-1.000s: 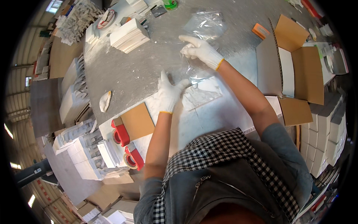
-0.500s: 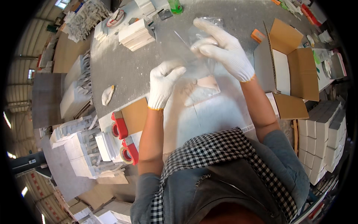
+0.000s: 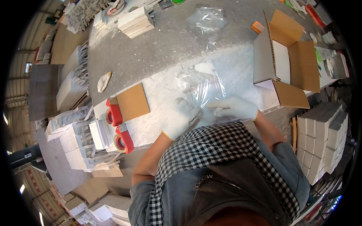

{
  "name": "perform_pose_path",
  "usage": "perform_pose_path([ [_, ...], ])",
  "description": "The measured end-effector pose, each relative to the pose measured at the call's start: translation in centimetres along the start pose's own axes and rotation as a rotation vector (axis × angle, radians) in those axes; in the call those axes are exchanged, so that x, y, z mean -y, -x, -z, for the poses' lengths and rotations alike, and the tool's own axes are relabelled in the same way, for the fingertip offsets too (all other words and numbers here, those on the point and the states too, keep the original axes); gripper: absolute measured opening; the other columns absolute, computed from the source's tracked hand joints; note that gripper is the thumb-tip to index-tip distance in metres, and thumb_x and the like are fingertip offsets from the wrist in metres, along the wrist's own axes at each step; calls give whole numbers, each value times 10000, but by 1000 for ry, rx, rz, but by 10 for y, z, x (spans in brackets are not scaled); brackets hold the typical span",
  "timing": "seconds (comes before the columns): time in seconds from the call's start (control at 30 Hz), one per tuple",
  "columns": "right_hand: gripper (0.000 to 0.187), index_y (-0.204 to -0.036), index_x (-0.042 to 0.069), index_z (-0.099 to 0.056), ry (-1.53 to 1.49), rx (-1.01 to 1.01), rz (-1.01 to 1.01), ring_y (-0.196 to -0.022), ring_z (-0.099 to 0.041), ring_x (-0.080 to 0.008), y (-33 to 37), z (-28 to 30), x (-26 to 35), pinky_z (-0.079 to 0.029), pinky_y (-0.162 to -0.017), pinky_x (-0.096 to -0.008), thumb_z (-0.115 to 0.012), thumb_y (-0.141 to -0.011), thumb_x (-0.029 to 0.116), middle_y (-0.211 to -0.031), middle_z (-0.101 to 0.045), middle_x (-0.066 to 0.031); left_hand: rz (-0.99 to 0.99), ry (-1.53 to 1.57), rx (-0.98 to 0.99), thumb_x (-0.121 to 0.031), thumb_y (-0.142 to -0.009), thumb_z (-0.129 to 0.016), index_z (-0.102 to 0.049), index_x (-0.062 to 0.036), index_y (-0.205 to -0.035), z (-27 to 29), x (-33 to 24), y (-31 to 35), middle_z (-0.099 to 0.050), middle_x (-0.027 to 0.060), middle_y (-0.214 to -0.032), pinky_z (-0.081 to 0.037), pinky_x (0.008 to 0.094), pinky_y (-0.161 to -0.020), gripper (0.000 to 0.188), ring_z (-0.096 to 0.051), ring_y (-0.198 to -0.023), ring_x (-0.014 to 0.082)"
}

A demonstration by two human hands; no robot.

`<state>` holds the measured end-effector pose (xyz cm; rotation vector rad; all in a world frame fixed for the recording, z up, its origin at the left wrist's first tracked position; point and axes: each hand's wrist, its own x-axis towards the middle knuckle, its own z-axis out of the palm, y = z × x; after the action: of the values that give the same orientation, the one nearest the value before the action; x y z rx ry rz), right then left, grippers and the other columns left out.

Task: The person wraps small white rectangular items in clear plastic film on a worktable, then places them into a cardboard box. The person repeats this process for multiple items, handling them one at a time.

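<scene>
A clear plastic bag (image 3: 207,90) lies on a white marble-look slab (image 3: 162,86) in front of me, its near end bunched into folds. Inside or under its far part shows a flat, pale squarish piece (image 3: 194,81); glare keeps me from telling which. Both my hands wear white knitted gloves. My left hand (image 3: 181,116) closes on the gathered plastic from the left, close to my checked apron. From the right, my right hand (image 3: 235,107) pinches the same bunched end, thumb and fingers together.
More clear plastic bags (image 3: 209,20) lie farther off on the grey table. An open cardboard box (image 3: 305,67) stands at the right, an orange tool (image 3: 258,27) beside it. Two red tape dispensers (image 3: 124,139) and a brown board (image 3: 132,101) are at the left. White pieces (image 3: 135,22) are stacked behind.
Both hands have come down toward my body from above the table, where they held thin clear plastic. The bag's near end is now bunched between them.
</scene>
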<state>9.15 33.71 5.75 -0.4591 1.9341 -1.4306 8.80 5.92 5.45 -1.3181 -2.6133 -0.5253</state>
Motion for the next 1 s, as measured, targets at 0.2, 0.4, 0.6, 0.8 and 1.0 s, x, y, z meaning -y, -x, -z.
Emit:
perform_pose_path([
  [0.2,348,-1283,112,-707,339,-130,191,-1018,-707,-265,-26,-29,-55,-548,-925,-349,-661,-948,190,-1153,-742,-121,65,-74,120,-174,-830,-675,-639,-105,-797,-44,9,17,-607,71,-733,-450,414,-758,84,-595,-744,267],
  [0.4,308,-1238,168,-734,462,-108,239,-946,-708,-283,-43,-36,-71,-557,-867,-369,-674,-936,198,-1040,-742,-118,105,-35,196,-162,-854,-644,-645,-109,-782,-46,21,16,-635,69,-767,-444,421,-790,90,-610,-791,273],
  [0.6,326,-1236,222,-738,376,-53,275,-764,-698,-276,-50,-53,-108,-563,-706,-364,-719,-911,217,-841,-704,-112,133,-62,376,-152,-827,-627,-657,-133,-795,-53,28,23,-671,57,-779,-469,404,-779,48,-653,-847,259],
  [0.8,316,-1234,236,-739,493,-12,264,-687,-679,-266,-58,-58,-122,-554,-640,-372,-723,-919,249,-731,-659,-96,279,191,744,-278,-861,-688,-759,-119,-982,-11,36,-14,-750,102,-947,-518,391,-826,212,-700,-866,256],
  [1.0,310,-1214,218,-747,329,58,210,-727,-687,-245,-60,-47,-105,-537,-656,-369,-733,-925,332,-741,-686,-105,523,20,326,-402,-837,-742,-747,-150,-984,66,178,-95,-731,146,-883,-567,470,-744,292,-710,-825,334],
])
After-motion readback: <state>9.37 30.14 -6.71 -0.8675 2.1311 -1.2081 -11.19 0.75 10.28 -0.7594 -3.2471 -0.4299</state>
